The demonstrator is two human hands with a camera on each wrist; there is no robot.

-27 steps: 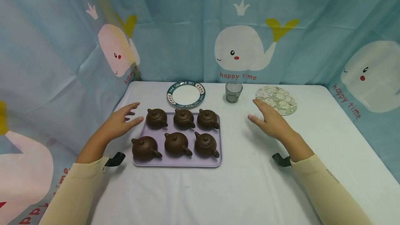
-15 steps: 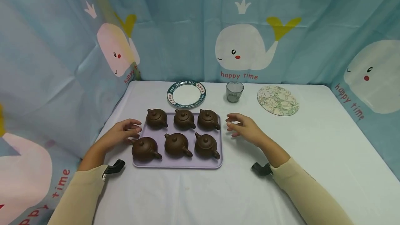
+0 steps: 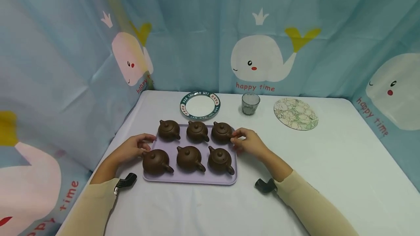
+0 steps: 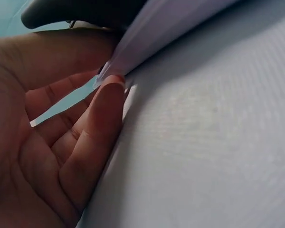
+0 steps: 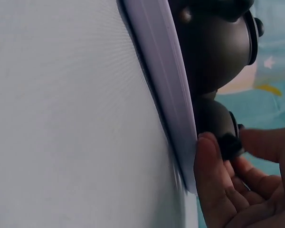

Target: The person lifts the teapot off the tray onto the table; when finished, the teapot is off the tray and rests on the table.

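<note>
In the head view, a lilac tray (image 3: pixel 190 182) bears several brown teapots in two rows, among them a front-left teapot (image 3: pixel 155 161) and a back-right teapot (image 3: pixel 221 132). My left hand (image 3: pixel 131 148) pinches the tray's left edge, one fingertip under the rim (image 4: pixel 133 52) and the thumb over it. At the tray's right edge is my right hand (image 3: pixel 248 142). Its lower fingertip touches the tray's outer wall (image 5: pixel 168 71) in the right wrist view. The right thumb (image 5: pixel 268 142) stands off above the rim, close to a teapot handle (image 5: pixel 230 145).
Behind the tray lie a green-rimmed plate (image 3: pixel 200 105), a clear glass (image 3: pixel 250 103) and a round patterned mat (image 3: pixel 296 114) farther right. A blue whale-print curtain (image 3: pixel 190 46) closes off the back and sides of the white-covered table (image 3: pixel 183 210).
Both hands have come down to the tray: the left lowered to its left edge, the right swung left from near the mat to its right edge. The tray and teapots stay put on the table.
</note>
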